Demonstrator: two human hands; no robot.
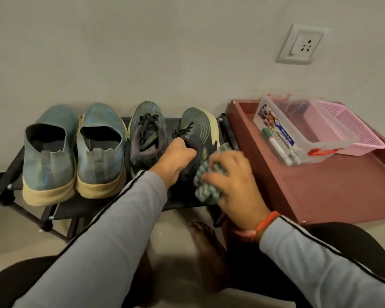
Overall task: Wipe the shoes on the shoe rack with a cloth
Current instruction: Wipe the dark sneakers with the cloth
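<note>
From the head view, your left hand (176, 158) grips the collar of the dark running shoe (196, 134) at the right end of the black shoe rack (5, 185), fingers curled into the opening, tipping the shoe so its pale sole faces right. Your right hand (233, 185) clutches a grey-green patterned cloth (206, 185) and presses it against that shoe's outer side near the heel; the cloth is blurred. Just left of it stands the matching dark laced shoe (146, 134), upright, toe toward the wall. Toward the rack's left end sits a pair of blue knit slip-on shoes (76, 150) with cream soles, heels facing you, side by side and touching. An orange thread band (266, 223) circles your right wrist. Just beside the rack's right edge is a reddish-brown tray-topped stand (331, 185); at its far edge a clear plastic multi-box (298, 138) holding markers stands beside a pink mesh basket (351, 127). A white wall socket (300, 44) sits above.
</note>
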